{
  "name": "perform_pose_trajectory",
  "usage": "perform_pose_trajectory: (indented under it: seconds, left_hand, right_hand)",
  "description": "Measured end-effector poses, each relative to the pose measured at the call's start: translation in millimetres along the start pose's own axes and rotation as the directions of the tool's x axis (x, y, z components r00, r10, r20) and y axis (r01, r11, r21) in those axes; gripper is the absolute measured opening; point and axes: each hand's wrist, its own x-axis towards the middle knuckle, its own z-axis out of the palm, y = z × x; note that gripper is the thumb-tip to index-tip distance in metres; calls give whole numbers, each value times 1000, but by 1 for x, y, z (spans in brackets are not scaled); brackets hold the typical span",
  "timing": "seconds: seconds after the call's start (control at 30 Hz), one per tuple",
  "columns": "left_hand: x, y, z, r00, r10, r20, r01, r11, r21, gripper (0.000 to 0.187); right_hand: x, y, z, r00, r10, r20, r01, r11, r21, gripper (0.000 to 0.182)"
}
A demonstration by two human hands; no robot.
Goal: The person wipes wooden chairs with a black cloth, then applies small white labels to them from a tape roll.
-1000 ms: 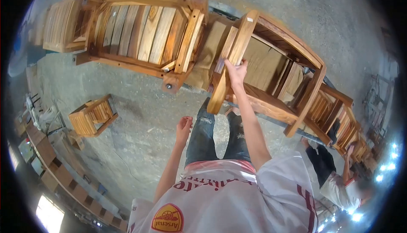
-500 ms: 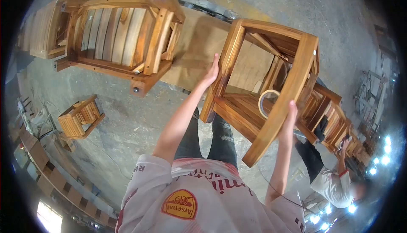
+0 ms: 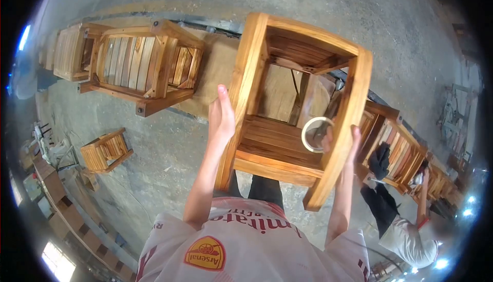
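Observation:
Between my two hands is a wooden armchair (image 3: 247,71), tilted, with its slatted panels and open frame facing up toward me. My left hand (image 3: 222,117) presses along the outer side of its left rail, thumb and a finger showing. My right hand (image 3: 354,146) grips the right rail from outside, its fingers partly hidden behind the wood. Inside the frame by that rail hangs a roll of tape (image 3: 304,134); what look like fingertips of my right hand show through its ring.
Slatted wooden chairs (image 3: 144,63) line the left on a brown sheet (image 3: 208,76). A smaller wooden piece (image 3: 107,151) stands on the concrete floor (image 3: 164,143). At the right, a co-worker (image 3: 405,238) is beside more slatted chairs (image 3: 398,151).
The armchair has moved left and turned more upright in view, with both hands staying on it. The tape roll has shifted slightly left and down. The surrounding chairs appear shifted as my view moved.

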Motion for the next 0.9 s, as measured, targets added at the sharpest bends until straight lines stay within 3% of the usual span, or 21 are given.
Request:
perform_pose_trajectory:
  seconds: [0.07,0.1,0.2,0.27,0.33,0.37,0.4,0.43,0.5,0.57,0.6,0.63,0.7,0.73,0.77,0.83,0.9]
  left_hand:
    - [0,-13,-3,1000,-6,29,3,994,106,85]
    - [0,-15,0,1000,-24,13,23,996,83,83]
    - [0,-30,6,993,-118,24,119,993,-25,76]
    - [-1,-40,7,996,-71,53,72,997,-3,67]
    - [-19,-12,1,991,130,42,-135,977,162,57]
    - [-26,5,-2,970,239,49,-244,941,236,57]
    - [-30,20,-3,936,347,63,-349,887,301,60]
    - [-34,32,-4,915,399,54,-397,874,279,59]
    - [-41,50,-5,875,485,14,-474,849,235,56]
    - [-50,59,-2,884,466,50,-468,877,109,52]
    - [-54,61,-2,888,456,61,-459,887,53,51]
    - [-59,63,-1,884,459,85,-463,886,35,49]
    - [-74,64,4,879,460,125,-464,886,4,46]
    - [-78,62,8,866,490,102,-495,869,20,43]
    - [-82,62,8,873,468,138,-475,880,20,41]
    - [-90,63,6,883,419,213,-434,901,26,39]
    - [-99,64,16,876,431,216,-433,900,-40,33]
  right_hand:
    - [4,19,-12,1000,25,9,-25,998,59,72]
    - [6,27,-21,997,9,77,-13,998,61,74]
    - [-1,49,-38,1000,-16,27,13,992,125,79]
    - [-8,46,-43,998,57,17,-59,982,177,76]
    - [-4,44,-53,991,109,-79,-104,992,71,68]
    - [3,40,-59,948,28,-318,-40,999,-30,45]
    - [1,27,-65,923,-231,-307,138,945,-298,33]
    - [-5,12,-71,854,-463,-239,275,791,-547,24]
    - [-14,-29,-111,708,-676,-204,540,705,-460,27]
    - [-27,-71,-164,409,-876,-257,250,378,-891,33]
    - [-26,-83,-200,325,-935,-139,15,152,-988,38]
    - [-23,-89,-240,280,-960,8,-235,-77,-969,43]
    - [-16,-76,-328,279,-891,358,-408,-447,-796,57]
    - [-17,-64,-360,437,-899,18,-448,-235,-863,60]
    - [-18,-57,-379,552,-772,-316,-524,-26,-851,63]
    - [-16,-66,-375,572,-761,-306,-513,-40,-858,61]
    - [-12,-70,-381,590,-806,-51,-337,-189,-922,56]
